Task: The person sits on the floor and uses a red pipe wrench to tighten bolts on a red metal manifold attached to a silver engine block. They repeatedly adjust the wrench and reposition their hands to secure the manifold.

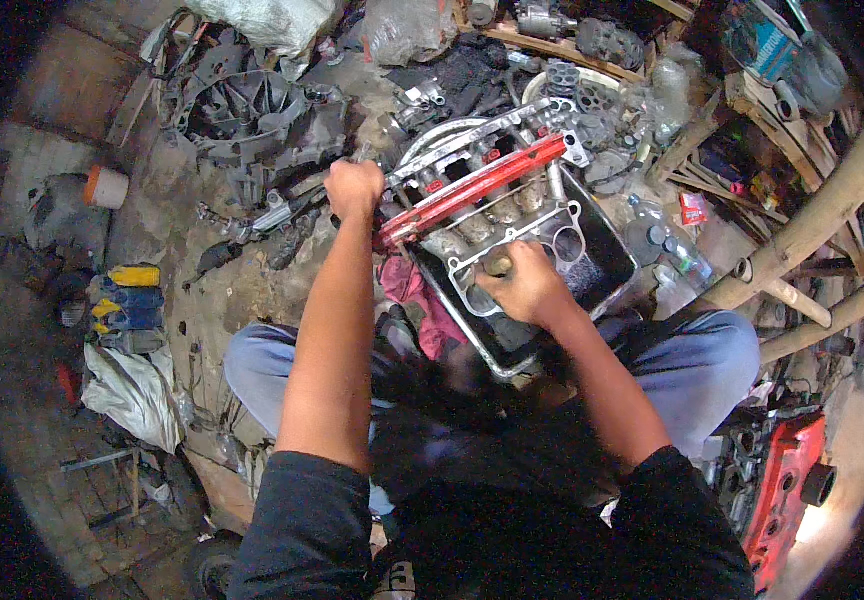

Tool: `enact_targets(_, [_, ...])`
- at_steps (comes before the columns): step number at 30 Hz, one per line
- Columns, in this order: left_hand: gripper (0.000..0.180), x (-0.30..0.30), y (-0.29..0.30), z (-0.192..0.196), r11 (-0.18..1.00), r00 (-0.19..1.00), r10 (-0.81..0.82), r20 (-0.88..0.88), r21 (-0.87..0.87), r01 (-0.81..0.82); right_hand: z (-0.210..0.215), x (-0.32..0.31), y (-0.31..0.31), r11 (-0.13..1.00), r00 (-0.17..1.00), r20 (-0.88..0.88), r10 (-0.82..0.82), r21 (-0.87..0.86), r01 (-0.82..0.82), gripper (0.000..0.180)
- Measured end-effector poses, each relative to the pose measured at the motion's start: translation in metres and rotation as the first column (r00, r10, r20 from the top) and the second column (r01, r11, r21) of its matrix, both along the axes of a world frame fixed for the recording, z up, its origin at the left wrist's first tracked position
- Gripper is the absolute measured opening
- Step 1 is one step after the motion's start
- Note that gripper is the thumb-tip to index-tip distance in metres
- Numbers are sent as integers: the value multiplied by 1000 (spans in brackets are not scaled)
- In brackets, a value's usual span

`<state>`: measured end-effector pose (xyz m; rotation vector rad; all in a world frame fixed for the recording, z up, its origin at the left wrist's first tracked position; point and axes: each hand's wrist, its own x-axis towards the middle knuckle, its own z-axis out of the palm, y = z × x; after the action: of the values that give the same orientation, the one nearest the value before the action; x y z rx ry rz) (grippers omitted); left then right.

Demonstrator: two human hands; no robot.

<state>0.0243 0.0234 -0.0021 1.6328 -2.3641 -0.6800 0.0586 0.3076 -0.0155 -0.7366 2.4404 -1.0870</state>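
A metal engine part with a red edge, curved tubes and a flange with round openings lies tilted over a black rectangular pan. At its far left end, my left hand is closed in a fist, gripping the end of the part. My right hand is closed over the flange, around a tool whose round, brownish handle end shows between thumb and fingers. The tool's working end is hidden. A pink cloth hangs beside the pan's left side, by my legs.
A large grey gearbox housing sits at the far left. Clear plastic bottles stand right of the pan. A bent wooden pole crosses the right side. Another red-covered engine part lies at the near right, and a white sack at the left.
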Motion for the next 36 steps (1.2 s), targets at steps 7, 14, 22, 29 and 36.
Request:
enact_targets(7, [43,-4,-5,-4,999,1000,-23,16,30,23,4,-8,4,990,999,0,-48,131,47,34])
enact_targets(14, [41,-15,-3,-3,999,998,-45,34,30,44,-25,6,1,919,953,95,-286,-255,302,29])
enact_targets(22, [42,-7,-6,-3,1000,999,-11,35,5,11,-5,3,16,937,982,-54,-178,-313,153,31])
enact_targets(29, [44,-7,-2,-1,1000,999,-14,44,16,14,-15,-7,16,981,963,-230,-143,-159,108,26])
enact_targets(36, [42,-11,-1,2,999,998,-32,60,35,30,-13,-7,24,947,964,110,-243,-188,260,34])
